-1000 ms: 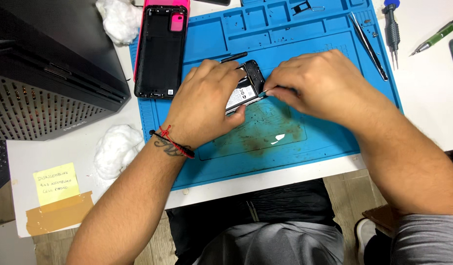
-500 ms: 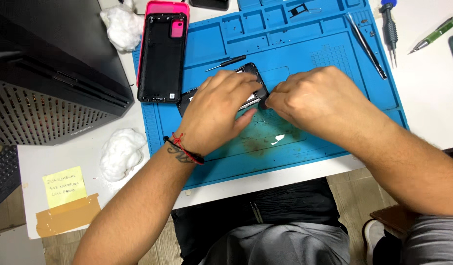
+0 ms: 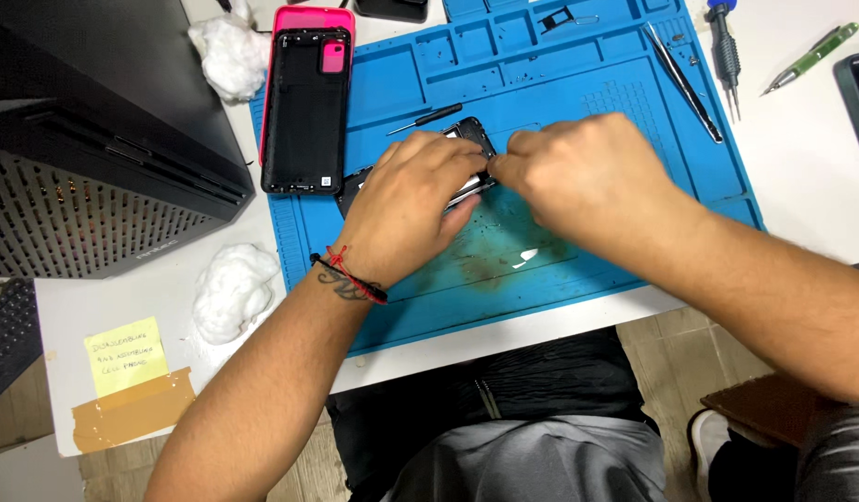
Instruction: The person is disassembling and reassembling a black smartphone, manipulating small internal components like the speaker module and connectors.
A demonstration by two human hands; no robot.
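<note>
A person seated at a white workbench (image 3: 801, 177) bends over an opened phone (image 3: 466, 139) lying on a blue repair mat (image 3: 597, 84), both bare hands meeting over it. The left hand (image 3: 415, 200) lies flat across the phone's lower half with fingers curled down on its body, pinning it to the mat; the right hand (image 3: 578, 181) comes in from the right, fingertips pinched together at the phone's right edge, though whether they hold a part or only press on it cannot be told, since the knuckles hide the contact. The phone's long axis runs on a slant, from lower left under the left palm to upper right, where a dark corner shows just beyond the fingers. The left hand covers more of it; the right works only its edge. Just past the phone lies a small black screwdriver (image 3: 425, 119), and to the left a black back cover (image 3: 306, 112) rests on a pink case (image 3: 313, 17). Tweezers (image 3: 682, 82) and a second screwdriver (image 3: 722, 46) sit well apart at the far right; cotton wads (image 3: 229, 293) lie off the mat, left.
</note>
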